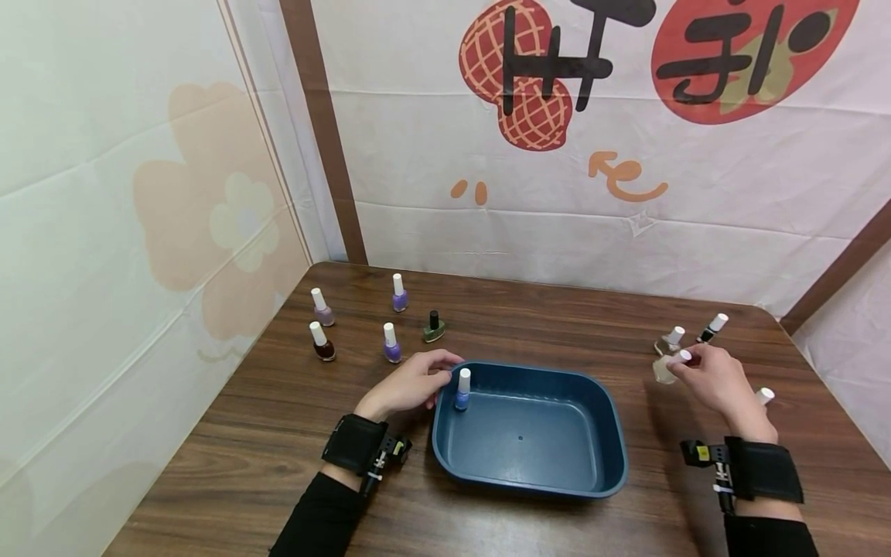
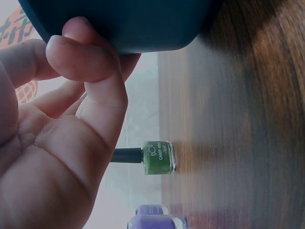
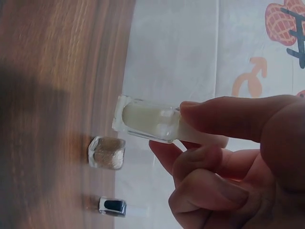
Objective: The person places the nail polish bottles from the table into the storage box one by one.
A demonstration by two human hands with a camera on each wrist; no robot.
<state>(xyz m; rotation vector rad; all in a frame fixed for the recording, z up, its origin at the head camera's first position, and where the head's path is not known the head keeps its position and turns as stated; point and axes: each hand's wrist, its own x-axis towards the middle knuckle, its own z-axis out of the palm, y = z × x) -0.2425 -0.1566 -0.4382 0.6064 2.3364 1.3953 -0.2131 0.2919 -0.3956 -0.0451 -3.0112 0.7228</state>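
My right hand (image 1: 717,381) pinches the white cap of a nail polish bottle (image 3: 148,119) filled with pale, milky polish. In the right wrist view the bottle appears lifted off the table. My left hand (image 1: 411,383) holds the left end of a dark blue plastic tray (image 1: 529,483) by its rim, with curled fingers against the wall. Inside the tray, near its left side, stands a blue nail polish bottle (image 1: 462,391). Beyond my right hand are a glittery beige bottle (image 3: 107,152) and a dark bottle (image 3: 113,206), both white-capped.
Left of the tray stand a green bottle with a black cap (image 1: 435,328), two purple bottles (image 1: 392,344) (image 1: 400,294), a mauve bottle (image 1: 323,308) and a dark brown bottle (image 1: 322,343). Another white cap (image 1: 764,396) shows behind my right wrist. Printed curtains (image 1: 487,232) border the wooden table (image 1: 278,433).
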